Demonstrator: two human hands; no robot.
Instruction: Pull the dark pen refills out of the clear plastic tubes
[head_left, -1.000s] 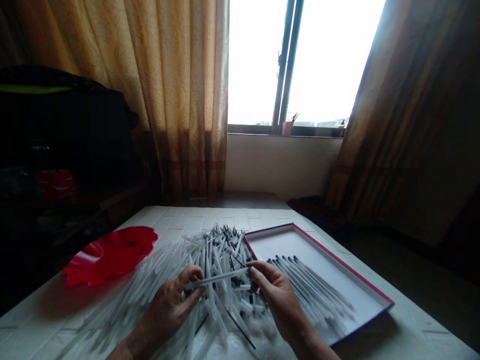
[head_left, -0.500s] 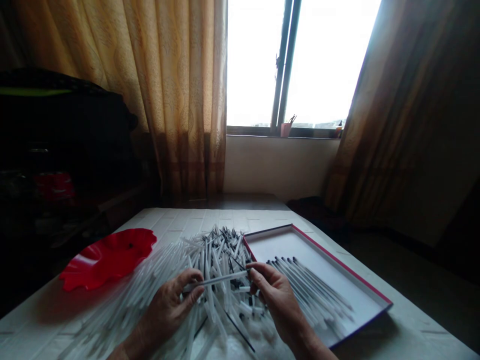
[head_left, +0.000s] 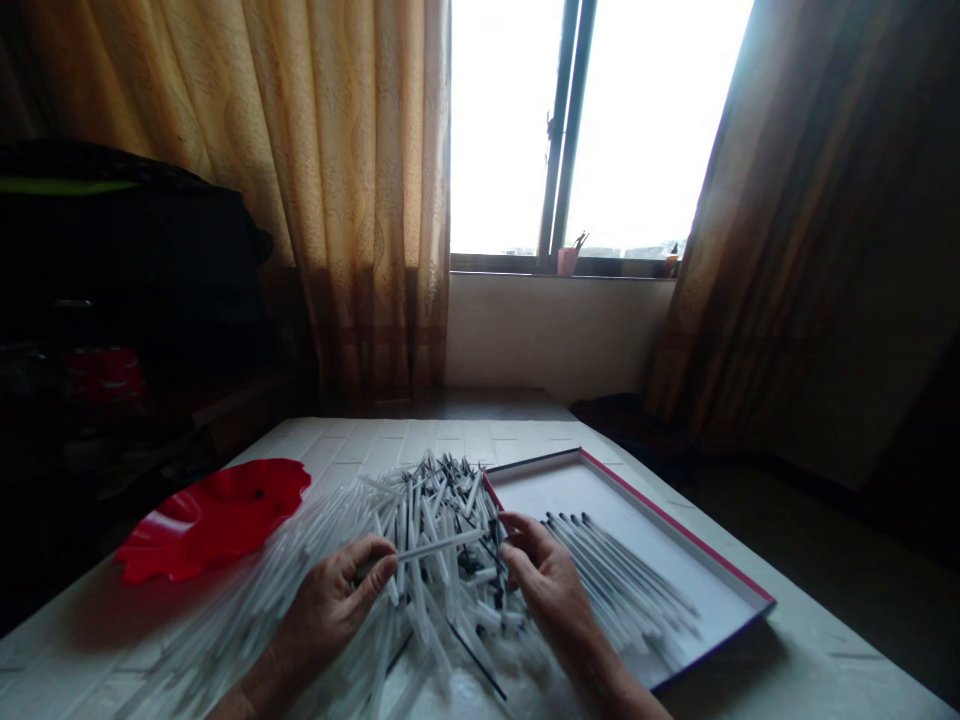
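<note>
My left hand (head_left: pixel 337 590) pinches one end of a whitish pen barrel (head_left: pixel 442 545), which points right across the pile. The barrel's free end stops just short of my right hand (head_left: pixel 544 580). The fingers of that hand are pinched together at the tips; whatever they grip is too small and dark to make out. Beneath both hands spreads a heap of loose clear pen barrels (head_left: pixel 277 560), with thin dark refills (head_left: pixel 480 662) and small dark-ended pieces among them. On the right, a row of pens with dark ends (head_left: pixel 607 570) lies in a shallow tray (head_left: pixel 675 510).
A red wavy-rimmed dish (head_left: pixel 202 520) stands on the left of the white brick-patterned table (head_left: pixel 337 440). The tray's raised red edge borders the right side. Behind are curtains (head_left: pixel 360 200) and a window, with a pink cup (head_left: pixel 567 262) on its sill.
My right hand has come off the barrel's right end, leaving a small gap. My left hand has shifted slightly left with the barrel.
</note>
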